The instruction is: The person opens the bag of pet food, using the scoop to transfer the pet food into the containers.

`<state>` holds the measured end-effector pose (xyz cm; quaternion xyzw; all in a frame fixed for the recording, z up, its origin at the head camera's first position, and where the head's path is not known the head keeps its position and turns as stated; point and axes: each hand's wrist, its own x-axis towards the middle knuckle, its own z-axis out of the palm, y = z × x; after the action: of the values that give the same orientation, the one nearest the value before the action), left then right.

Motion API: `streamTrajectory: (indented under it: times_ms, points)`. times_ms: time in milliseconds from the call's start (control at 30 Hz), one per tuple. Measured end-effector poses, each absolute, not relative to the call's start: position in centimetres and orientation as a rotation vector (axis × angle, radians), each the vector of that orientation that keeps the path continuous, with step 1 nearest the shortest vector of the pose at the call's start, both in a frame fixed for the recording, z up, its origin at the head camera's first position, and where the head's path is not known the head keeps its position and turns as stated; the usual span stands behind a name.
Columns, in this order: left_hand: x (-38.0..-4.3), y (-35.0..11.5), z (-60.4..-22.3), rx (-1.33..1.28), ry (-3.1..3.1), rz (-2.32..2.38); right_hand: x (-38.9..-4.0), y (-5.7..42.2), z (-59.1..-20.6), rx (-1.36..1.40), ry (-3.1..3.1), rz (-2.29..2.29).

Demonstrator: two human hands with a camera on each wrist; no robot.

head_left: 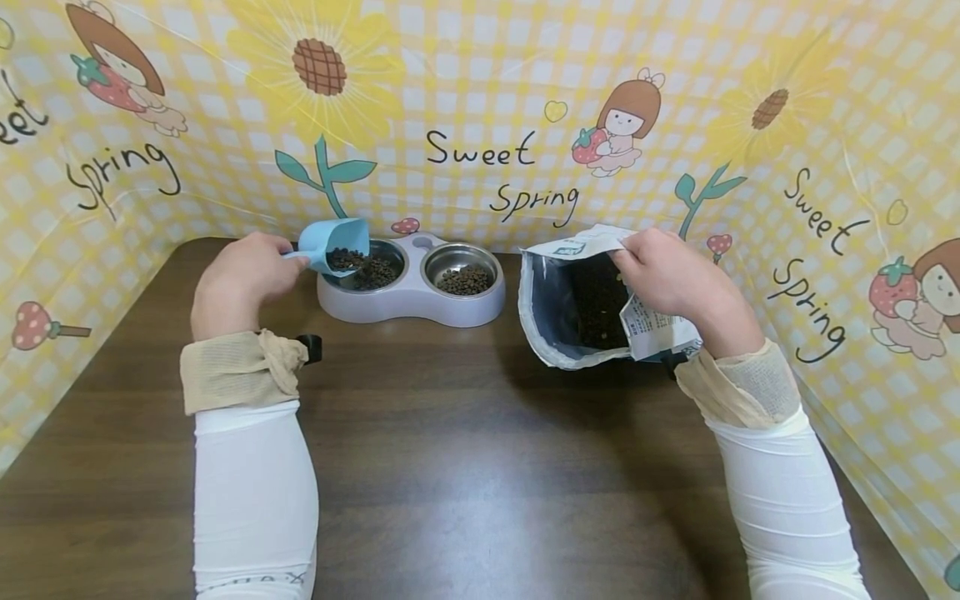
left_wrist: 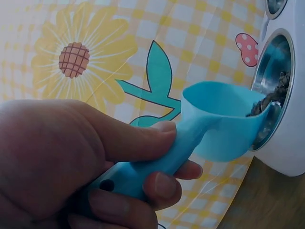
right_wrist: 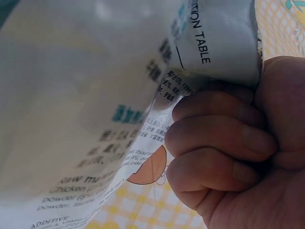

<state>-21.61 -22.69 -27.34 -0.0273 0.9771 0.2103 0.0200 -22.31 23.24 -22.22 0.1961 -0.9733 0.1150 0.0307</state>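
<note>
My left hand (head_left: 238,277) grips the handle of a light blue scoop (left_wrist: 224,136), its thumb along the top. The scoop is tipped over the left steel bowl (head_left: 395,255) of a pale double feeder (head_left: 412,313), and brown kibble (left_wrist: 271,101) slides over its lip into that bowl. More kibble (head_left: 465,281) lies in the right bowl (head_left: 491,265). At the right, my right hand (head_left: 678,279) pinches the upper edge of an open food bag (head_left: 543,312), fingers curled in the right wrist view. Dark kibble shows inside the bag, whose mouth faces left.
Feeder and bag stand toward the back of a dark wooden table (head_left: 420,467). Behind and along both sides hangs a yellow checked cloth (head_left: 480,100) printed with sunflowers and "Sweet Spring". The cloth comes close behind the feeder.
</note>
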Motion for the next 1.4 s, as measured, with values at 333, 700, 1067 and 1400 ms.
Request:
streamTrajectory:
  times_ms: [333,700,1067,1400]
  points:
    - [-21.91,-22.77,-27.26,-0.063,3.046,0.536,-22.26,23.21,-22.23,0.599,-3.002,0.360]
    - [-21.77,-22.75,-27.21,-0.044,3.030,0.501,-22.22,23.12,-22.21,0.601,-3.004,0.365]
    - [-21.71,-22.62,-27.51,-0.030,2.911,0.516,-22.23,23.15,-22.25,0.594,-3.008,0.376]
    - [-21.48,-22.45,-27.97,0.003,2.860,0.544,-22.22,23.17,-22.28,0.594,-3.012,0.381]
